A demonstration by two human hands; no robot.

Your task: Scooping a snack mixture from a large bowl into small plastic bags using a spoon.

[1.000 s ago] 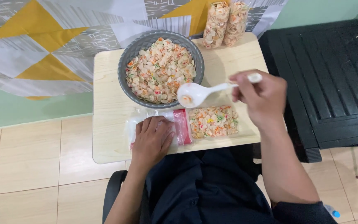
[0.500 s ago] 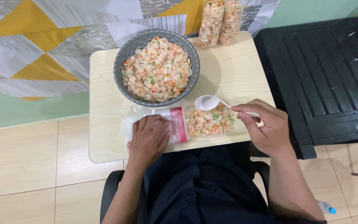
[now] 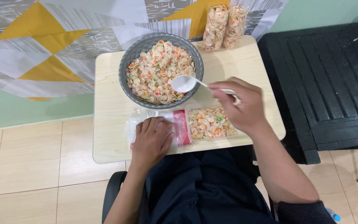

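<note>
Head view: the right hand point(image 3: 243, 107) holds a white plastic spoon point(image 3: 184, 84) by the end of its handle, its grip closed on the handle, with the spoon's bowl hovering over the near-right rim of the grey bowl point(image 3: 126, 66). The spoon looks empty. Held so far back on the handle, a loaded spoon could tip, and pieces could scatter over the pale counter point(image 3: 108, 141) on the way across the bowl's rim.

The left hand point(image 3: 152, 139) lies flat, fingers together, pressing down on the clear plastic bag point(image 3: 206, 123) at the counter's near edge; it clamps nothing, only pins the empty end. If that palm slides, the bag's mouth by the red strip point(image 3: 182, 127) may fold shut or the bag may creep off the near edge into the lap, since it lies just beside that edge.

The bag is partly filled at its right end with small shell-shaped crackers in cream, orange and green; its left part under the hand is flat and see-through. The grey bowl, at the counter's middle towards the far edge, is heaped with the same crackers. Two filled bags point(image 3: 224, 25) stand at the far right corner, touching each other.
</note>
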